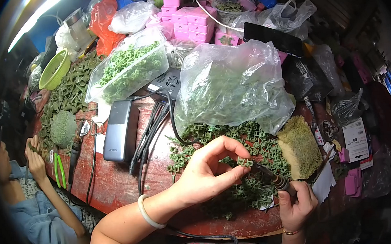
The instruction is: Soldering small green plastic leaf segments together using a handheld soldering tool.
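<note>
Between the thumb and index finger of my left hand (206, 169) is a small green wax-like piece (243, 162), closed in a pinch. My right hand (297, 202) grips a soldering-iron-like tool (280, 182) by its handle. Its dark tip points up and left, close to the green piece; whether they touch I cannot tell. Under both hands spreads a pile of similar small green pieces (266, 148). A tan, crumbly-topped block (300, 148) sits just right of the pile. Behind it lies a clear plastic bag (233, 82) with green contents.
A grey power bank (119, 130) stands beside black cables (148, 132). Farther back are a clear tub (129, 65) of green pieces and stacked pink boxes (192, 23). At left, another person's hand (36, 164) is near green pliers (59, 170) and a second tool (74, 154).
</note>
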### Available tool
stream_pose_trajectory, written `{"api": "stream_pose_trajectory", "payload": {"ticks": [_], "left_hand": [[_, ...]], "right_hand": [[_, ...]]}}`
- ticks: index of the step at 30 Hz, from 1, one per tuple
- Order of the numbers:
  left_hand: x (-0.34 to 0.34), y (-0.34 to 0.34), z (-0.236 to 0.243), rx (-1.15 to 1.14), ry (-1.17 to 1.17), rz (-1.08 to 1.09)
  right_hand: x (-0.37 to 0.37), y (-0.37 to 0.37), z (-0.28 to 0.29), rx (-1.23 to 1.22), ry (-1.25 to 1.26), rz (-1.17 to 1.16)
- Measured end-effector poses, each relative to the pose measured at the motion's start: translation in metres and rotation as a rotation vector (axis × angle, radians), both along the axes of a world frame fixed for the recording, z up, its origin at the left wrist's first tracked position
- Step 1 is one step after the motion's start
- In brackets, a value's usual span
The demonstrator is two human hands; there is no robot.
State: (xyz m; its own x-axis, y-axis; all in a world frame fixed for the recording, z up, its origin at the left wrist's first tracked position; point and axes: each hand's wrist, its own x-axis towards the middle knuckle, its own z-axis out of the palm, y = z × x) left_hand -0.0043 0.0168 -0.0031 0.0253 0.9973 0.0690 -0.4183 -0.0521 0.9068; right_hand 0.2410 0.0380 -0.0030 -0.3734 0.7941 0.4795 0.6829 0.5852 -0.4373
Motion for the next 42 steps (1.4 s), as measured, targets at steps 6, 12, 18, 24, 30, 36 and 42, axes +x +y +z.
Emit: {"api": "stream_pose_trajectory", "payload": {"ticks": [6, 12, 18, 24, 30, 36, 42], "left_hand": [[0.0, 0.001, 0.001, -0.012, 0.018, -0.011], [-0.001, -0.001, 0.001, -0.004, 0.016, 0.003], [0.0, -0.001, 0.001, -0.014, 0.006, -0.006], [-0.001, -0.002, 0.0, -0.009, 0.018, 0.015], [-0.001, -0.001, 0.001, -0.007, 0.014, 0.023], [0.001, 0.0, -0.001, -0.006, 0.031, 0.029], [-0.003, -0.001, -0.006, 0.008, 0.021, -0.003]], "right_hand": [[0.001, 0.001, -0.001, 0.007, -0.008, 0.002], [0.0, -0.003, 0.003, -0.026, -0.004, -0.017], [0.001, -0.001, 0.002, -0.002, -0.026, -0.003], [0.0, -0.001, 0.0, 0.002, -0.026, -0.005], [0.0, -0.001, 0.001, -0.001, 0.004, -0.021], [0.002, -0.002, 0.003, -0.005, 0.021, -0.044], [0.031, 0.003, 0.006, 0.158, -0.048, -0.254]]}}
